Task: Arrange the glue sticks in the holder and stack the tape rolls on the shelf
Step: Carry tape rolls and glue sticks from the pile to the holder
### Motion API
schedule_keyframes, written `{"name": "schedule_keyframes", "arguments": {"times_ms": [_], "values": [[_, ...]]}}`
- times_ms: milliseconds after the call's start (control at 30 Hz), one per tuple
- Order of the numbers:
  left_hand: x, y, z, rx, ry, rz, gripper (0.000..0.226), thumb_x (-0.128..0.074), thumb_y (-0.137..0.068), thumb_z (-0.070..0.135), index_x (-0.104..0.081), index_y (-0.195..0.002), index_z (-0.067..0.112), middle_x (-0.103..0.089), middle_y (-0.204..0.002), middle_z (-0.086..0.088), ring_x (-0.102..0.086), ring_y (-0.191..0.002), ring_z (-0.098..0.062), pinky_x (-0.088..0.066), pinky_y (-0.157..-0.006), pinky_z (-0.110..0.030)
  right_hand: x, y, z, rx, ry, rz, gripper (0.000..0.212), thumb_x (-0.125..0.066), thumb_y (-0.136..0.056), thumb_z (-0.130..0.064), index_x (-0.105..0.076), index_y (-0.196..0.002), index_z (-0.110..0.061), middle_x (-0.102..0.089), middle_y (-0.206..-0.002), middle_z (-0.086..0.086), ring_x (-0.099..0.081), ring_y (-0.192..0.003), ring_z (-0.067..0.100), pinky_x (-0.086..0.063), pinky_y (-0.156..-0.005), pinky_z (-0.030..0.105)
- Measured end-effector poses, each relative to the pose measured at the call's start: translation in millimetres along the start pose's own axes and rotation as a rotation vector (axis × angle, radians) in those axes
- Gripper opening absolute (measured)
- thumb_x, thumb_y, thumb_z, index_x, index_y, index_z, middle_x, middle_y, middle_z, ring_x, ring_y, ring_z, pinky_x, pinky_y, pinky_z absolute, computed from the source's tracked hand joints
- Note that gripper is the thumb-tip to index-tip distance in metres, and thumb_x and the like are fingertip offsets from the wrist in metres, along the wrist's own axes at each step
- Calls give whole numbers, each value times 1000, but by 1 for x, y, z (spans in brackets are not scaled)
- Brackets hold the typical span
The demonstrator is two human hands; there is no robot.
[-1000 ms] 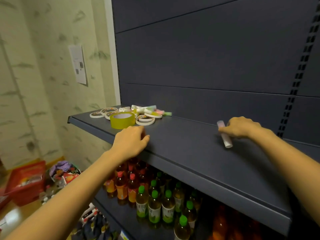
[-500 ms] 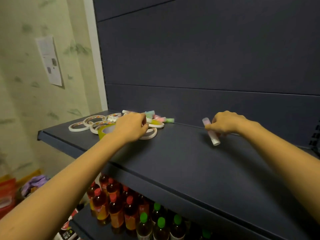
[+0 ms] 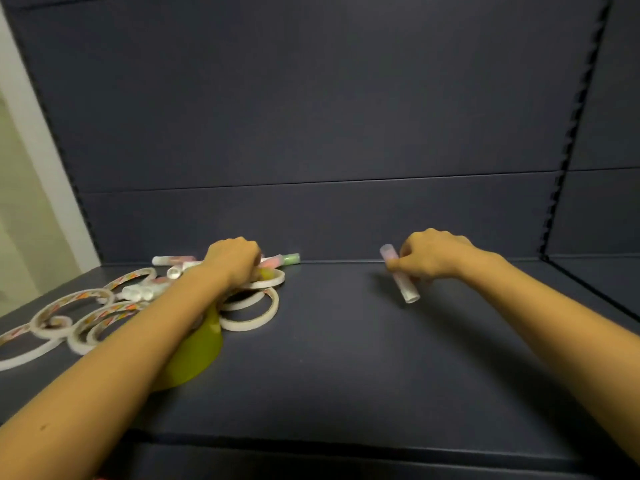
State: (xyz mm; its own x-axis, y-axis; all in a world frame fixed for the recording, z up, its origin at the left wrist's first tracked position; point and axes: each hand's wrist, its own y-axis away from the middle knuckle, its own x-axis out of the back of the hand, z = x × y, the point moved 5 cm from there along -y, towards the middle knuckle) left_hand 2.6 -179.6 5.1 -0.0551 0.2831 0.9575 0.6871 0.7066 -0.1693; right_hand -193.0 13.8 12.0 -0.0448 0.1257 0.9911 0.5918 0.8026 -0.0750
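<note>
1. Right hand (image 3: 433, 254) is up over the shelf (image 3: 346, 368), and the fingers (image 3: 398, 263) are pinching a glue stick (image 3: 403, 285) near its top end.
2. That glue stick is a slim, smooth tube, pale pink at the cap end and whitish lower down. It slants down and away from the fingers, with its lower end close to the shelf or on it; the blur makes that hard to call.
3. Left hand (image 3: 232, 261) reaches into the pile, knuckles up, fingers curled down out of sight. I cannot tell whether they grip anything.
4. Loose glue sticks (image 3: 173, 260) lie flat just left of those fingers and just beyond them, one with a green end (image 3: 289, 259).
5. Thin white tape rolls (image 3: 251, 325) sit right under and beside the left fingers, overlapping as flat rings.
6. A wide yellow-green tape roll (image 3: 197, 351) peeks out below the left forearm, glossy and thick.
7. Patterned tape rolls (image 3: 79, 295) spread out further left of the fingers.
8. The shelf is dark, matte and flat, and both forearms stretch forward across it.
</note>
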Motion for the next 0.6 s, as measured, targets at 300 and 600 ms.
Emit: {"name": "schedule_keyframes", "arguments": {"times_ms": [300, 600], "values": [[32, 0, 8, -148, 70, 143, 41, -49, -93, 44, -60, -84, 5, -61, -88, -12, -52, -78, -30, -38, -65, -32, -8, 39, 18, -160, -94, 88, 46, -35, -94, -50, -60, -77, -16, -52, -69, 0, -53, -77, 26, -33, -58, 28], [82, 16, 102, -323, 621, 161, 20, -56, -93, 29, -56, -92, 10, -62, -101, -12, -53, -88, -25, -38, -75, -31, 17, 108, 93, -305, -142, 236, 37, -49, -89, -43, -69, -89, -12, -69, -89, 8, -61, -82, 27, -33, -54, 25]]}}
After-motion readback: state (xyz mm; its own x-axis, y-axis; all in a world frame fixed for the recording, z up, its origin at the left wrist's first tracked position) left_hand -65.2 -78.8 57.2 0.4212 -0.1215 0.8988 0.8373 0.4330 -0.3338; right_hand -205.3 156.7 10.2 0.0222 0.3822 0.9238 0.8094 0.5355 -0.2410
